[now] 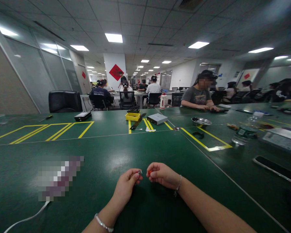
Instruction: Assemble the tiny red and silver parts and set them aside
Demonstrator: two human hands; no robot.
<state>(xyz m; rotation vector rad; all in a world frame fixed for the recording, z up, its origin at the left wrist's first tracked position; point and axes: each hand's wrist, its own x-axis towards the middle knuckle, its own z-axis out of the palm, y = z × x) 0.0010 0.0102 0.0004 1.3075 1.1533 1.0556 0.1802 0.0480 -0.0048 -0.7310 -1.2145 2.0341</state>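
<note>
Orange bit [149, 173] pinched in right hand [163, 175]; silvery bit [139, 172] pinched in left hand [126, 185].
Hands near each other, tips apart, over green counter [184, 152]. Both bits small, partly hidden by fingers; shapes can't be told. Left of left hand: white cable [26, 216]. Beyond both hands: yellow tray [132, 118], grey box [157, 118]. Well right of right hand: phone [278, 170], with bottle [246, 133] farther off.

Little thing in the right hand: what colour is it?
The little thing in the right hand looks orange-red, seen in the head view.
</note>
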